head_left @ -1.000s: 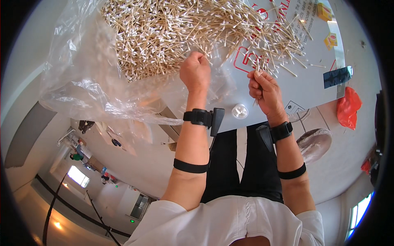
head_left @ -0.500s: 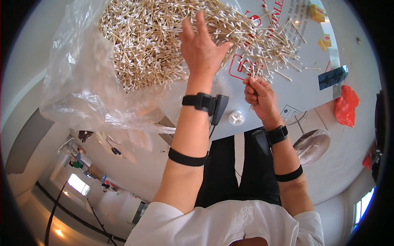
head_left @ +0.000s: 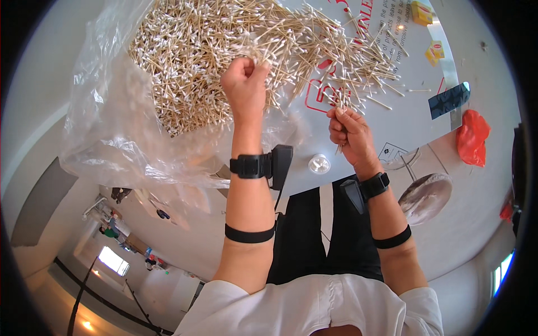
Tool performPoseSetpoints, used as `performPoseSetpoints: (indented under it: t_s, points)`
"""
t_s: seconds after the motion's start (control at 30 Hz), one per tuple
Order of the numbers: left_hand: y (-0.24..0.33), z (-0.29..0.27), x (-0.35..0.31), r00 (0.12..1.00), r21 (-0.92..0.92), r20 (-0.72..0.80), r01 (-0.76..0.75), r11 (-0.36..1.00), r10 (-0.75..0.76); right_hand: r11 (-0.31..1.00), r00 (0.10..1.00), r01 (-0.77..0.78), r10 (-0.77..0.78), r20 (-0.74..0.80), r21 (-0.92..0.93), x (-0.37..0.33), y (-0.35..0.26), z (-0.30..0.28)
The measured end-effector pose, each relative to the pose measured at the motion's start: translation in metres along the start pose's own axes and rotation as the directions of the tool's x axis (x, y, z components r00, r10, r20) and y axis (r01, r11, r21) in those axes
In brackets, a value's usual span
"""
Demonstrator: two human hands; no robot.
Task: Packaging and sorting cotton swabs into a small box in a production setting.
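Note:
A large heap of cotton swabs (head_left: pixel 185 61) with white tips and pale sticks spreads across the far side of the table. My left hand (head_left: pixel 245 89) is at the heap's near edge, fingers pinched together on cotton swabs; how many is hidden by blur. Farther right, my right hand (head_left: pixel 353 134) is closed around a small bunch of cotton swabs, whose white tips show above the fingers and stick ends below. Between my forearms, near the table's front edge, stands a small round clear container (head_left: pixel 319 164) with white tips visible inside.
A crumpled clear plastic bag (head_left: pixel 106 151) lies left of and under the heap. On the right are yellow packets (head_left: pixel 434 52), a dark blue film piece (head_left: pixel 449 101) and a red plastic bag (head_left: pixel 473 138). A round stool (head_left: pixel 426 199) stands beyond the table edge (head_left: pixel 381 159).
My left hand, spread over the heap before, has come nearer and to the left, and its fingers have closed. My right hand keeps its bunch and has barely moved.

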State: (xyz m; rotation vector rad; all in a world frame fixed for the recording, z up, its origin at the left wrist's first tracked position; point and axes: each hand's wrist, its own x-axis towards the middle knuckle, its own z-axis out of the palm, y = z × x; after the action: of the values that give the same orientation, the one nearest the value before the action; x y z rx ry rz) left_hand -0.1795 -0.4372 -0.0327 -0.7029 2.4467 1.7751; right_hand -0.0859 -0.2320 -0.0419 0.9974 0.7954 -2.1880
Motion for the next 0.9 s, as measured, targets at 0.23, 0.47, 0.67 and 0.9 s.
performPoseSetpoints:
  t_s: [0.23,0.47,0.67,0.9]
  points:
    - [-0.011,-0.017,-0.015,0.988,-0.089,-0.012,0.151,0.984,-0.153,0.999,1.0,0.0,-0.001,0.02,0.039,0.001,-0.001,0.005]
    - [-0.009,-0.015,-0.017,0.967,-0.202,0.006,0.25,0.947,-0.254,0.999,0.999,0.019,-0.021,0.034,0.04,0.003,-0.004,-0.003]
    - [-0.011,-0.009,-0.011,0.949,-0.189,-0.023,0.305,0.933,-0.315,0.998,0.999,0.024,-0.025,0.026,0.057,0.003,-0.005,-0.005]
    - [-0.021,0.005,0.005,0.995,0.267,-0.044,-0.077,0.961,0.092,0.998,0.999,0.03,-0.032,0.037,0.059,0.003,-0.009,-0.007]
